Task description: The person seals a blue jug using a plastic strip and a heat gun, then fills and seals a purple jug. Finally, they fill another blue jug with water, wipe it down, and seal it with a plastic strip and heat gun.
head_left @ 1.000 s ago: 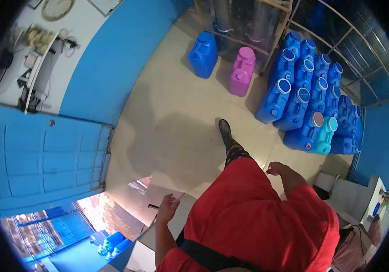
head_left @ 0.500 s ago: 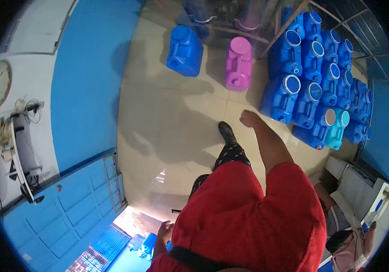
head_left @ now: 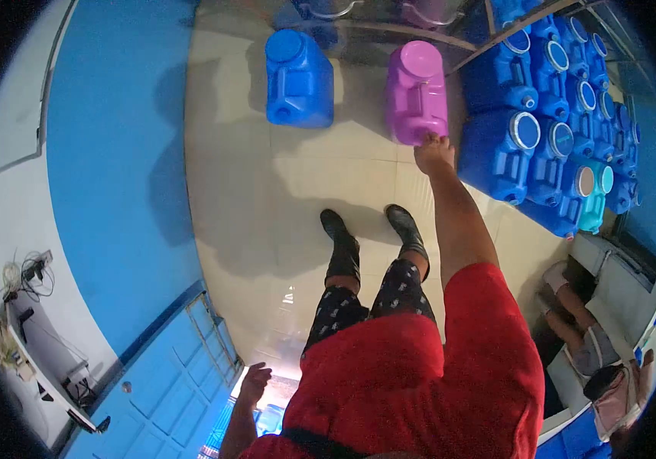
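My right hand [head_left: 435, 155] reaches forward over the near end of a pink water jug [head_left: 420, 96], by its small spout cap. Its fingers are loosely bent and slightly apart; whether they touch the jug I cannot make out. The jug's handle lies free beyond the hand. To the left, a blue water jug [head_left: 297, 80] stands on the tiled floor. Low at the left, my left hand [head_left: 254, 382] hangs near the doorway, fingers apart, with nothing in it.
Stacked blue jugs [head_left: 508, 157] fill the right side, with one turquoise jug [head_left: 595, 195] among them. A metal-framed glass partition [head_left: 389, 27] crosses the far end. At the left are a blue wall and a blue door [head_left: 156, 390]. Another person's legs [head_left: 573, 321] show at lower right.
My right hand has moved forward from above the floor to the pink jug. Both boots now show, closer to the jugs. My left hand has lifted away from my side.
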A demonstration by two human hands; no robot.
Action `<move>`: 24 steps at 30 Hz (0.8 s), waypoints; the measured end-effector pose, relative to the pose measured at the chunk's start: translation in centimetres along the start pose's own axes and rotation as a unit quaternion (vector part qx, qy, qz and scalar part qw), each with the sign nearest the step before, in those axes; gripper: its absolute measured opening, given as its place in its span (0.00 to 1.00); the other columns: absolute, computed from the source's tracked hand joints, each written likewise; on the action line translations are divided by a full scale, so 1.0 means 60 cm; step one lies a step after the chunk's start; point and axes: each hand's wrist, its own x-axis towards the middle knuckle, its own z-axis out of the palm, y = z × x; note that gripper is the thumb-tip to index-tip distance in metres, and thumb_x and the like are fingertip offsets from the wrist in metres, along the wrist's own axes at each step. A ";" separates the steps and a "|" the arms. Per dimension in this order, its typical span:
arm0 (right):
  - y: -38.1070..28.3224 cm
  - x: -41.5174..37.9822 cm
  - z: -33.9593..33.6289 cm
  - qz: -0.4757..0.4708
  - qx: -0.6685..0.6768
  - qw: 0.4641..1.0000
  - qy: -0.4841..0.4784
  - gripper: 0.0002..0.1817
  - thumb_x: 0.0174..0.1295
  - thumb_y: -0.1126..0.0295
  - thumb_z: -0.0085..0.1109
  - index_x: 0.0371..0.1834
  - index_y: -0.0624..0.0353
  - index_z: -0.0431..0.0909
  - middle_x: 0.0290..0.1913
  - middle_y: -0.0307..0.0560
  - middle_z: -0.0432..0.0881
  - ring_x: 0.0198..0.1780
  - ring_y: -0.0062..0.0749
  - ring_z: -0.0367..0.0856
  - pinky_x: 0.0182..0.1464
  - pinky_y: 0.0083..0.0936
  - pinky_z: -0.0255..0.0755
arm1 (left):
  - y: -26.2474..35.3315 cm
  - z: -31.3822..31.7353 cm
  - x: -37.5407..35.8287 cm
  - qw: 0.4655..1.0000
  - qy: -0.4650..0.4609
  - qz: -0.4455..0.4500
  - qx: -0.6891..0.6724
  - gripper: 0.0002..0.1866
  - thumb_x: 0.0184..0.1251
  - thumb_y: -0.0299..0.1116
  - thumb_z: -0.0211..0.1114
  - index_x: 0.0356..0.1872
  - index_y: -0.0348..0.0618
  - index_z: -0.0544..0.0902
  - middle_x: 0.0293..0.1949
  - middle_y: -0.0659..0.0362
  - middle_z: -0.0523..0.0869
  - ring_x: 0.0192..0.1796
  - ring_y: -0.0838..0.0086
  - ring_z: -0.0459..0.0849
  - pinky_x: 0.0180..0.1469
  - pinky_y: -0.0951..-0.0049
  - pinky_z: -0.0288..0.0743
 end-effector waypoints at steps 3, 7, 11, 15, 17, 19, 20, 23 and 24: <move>-0.011 -0.054 -0.015 0.028 -0.026 0.999 -0.026 0.34 0.67 0.43 0.51 0.70 0.54 0.71 0.69 0.47 0.74 0.69 0.46 0.72 0.68 0.52 0.64 | 0.096 -0.051 0.025 0.994 0.089 -0.029 0.059 0.22 0.73 0.36 0.62 0.64 0.44 0.72 0.50 0.57 0.85 0.51 0.72 0.82 0.54 0.66 0.75; -0.002 -0.121 0.083 0.189 0.140 0.968 0.087 0.38 0.59 0.42 0.63 0.69 0.51 0.70 0.58 0.53 0.83 0.63 0.52 0.78 0.63 0.52 0.71 | 0.192 -0.075 0.020 0.990 0.138 -0.027 -0.008 0.24 0.74 0.41 0.63 0.63 0.36 0.72 0.47 0.54 0.85 0.44 0.74 0.82 0.44 0.74 0.76; -0.002 -0.111 0.202 0.207 0.220 0.952 0.044 0.35 0.59 0.43 0.62 0.63 0.52 0.70 0.54 0.55 0.85 0.58 0.55 0.82 0.59 0.51 0.74 | 0.190 -0.107 0.020 0.985 0.138 -0.036 0.098 0.25 0.71 0.40 0.66 0.62 0.35 0.73 0.47 0.54 0.86 0.46 0.72 0.83 0.49 0.72 0.78; -0.038 -0.114 0.193 0.131 0.258 0.955 0.059 0.31 0.61 0.46 0.59 0.61 0.55 0.70 0.48 0.58 0.87 0.51 0.57 0.85 0.54 0.53 0.76 | 0.204 -0.111 0.036 0.955 0.123 -0.024 0.269 0.24 0.70 0.40 0.67 0.60 0.35 0.76 0.50 0.51 0.86 0.52 0.65 0.85 0.56 0.68 0.78; -0.053 -0.125 0.139 0.066 0.204 0.976 0.036 0.29 0.63 0.48 0.55 0.61 0.56 0.71 0.49 0.61 0.86 0.49 0.59 0.85 0.54 0.51 0.77 | 0.194 -0.110 0.056 0.943 0.090 0.068 0.313 0.24 0.69 0.40 0.68 0.60 0.36 0.77 0.52 0.49 0.85 0.54 0.63 0.84 0.58 0.66 0.77; -0.075 -0.161 0.054 0.016 0.163 0.987 0.008 0.29 0.63 0.48 0.55 0.60 0.56 0.72 0.49 0.62 0.85 0.49 0.60 0.85 0.55 0.50 0.76 | 0.200 -0.091 0.064 0.909 0.067 0.210 0.353 0.26 0.66 0.39 0.71 0.61 0.38 0.77 0.55 0.48 0.84 0.58 0.58 0.83 0.62 0.63 0.76; -0.091 -0.185 0.006 -0.033 0.124 0.991 -0.026 0.29 0.62 0.48 0.56 0.60 0.56 0.73 0.50 0.62 0.85 0.49 0.60 0.85 0.56 0.49 0.76 | 0.223 -0.066 0.064 0.898 0.075 0.259 0.347 0.27 0.65 0.38 0.72 0.62 0.39 0.77 0.57 0.48 0.83 0.59 0.56 0.82 0.63 0.62 0.75; -0.139 -0.273 -0.114 -0.237 0.078 0.968 0.007 0.28 0.63 0.50 0.58 0.58 0.59 0.75 0.51 0.63 0.85 0.49 0.59 0.85 0.56 0.50 0.77 | 0.372 0.036 -0.016 0.852 0.090 0.353 0.374 0.26 0.65 0.38 0.71 0.62 0.40 0.77 0.58 0.47 0.82 0.61 0.55 0.81 0.65 0.60 0.74; -0.163 -0.309 -0.157 -0.332 0.047 0.942 -0.018 0.27 0.63 0.51 0.59 0.58 0.59 0.76 0.50 0.63 0.85 0.48 0.59 0.85 0.55 0.50 0.77 | 0.386 0.048 -0.016 0.809 0.087 0.411 0.410 0.29 0.64 0.39 0.72 0.64 0.40 0.76 0.58 0.48 0.82 0.61 0.54 0.80 0.66 0.58 0.73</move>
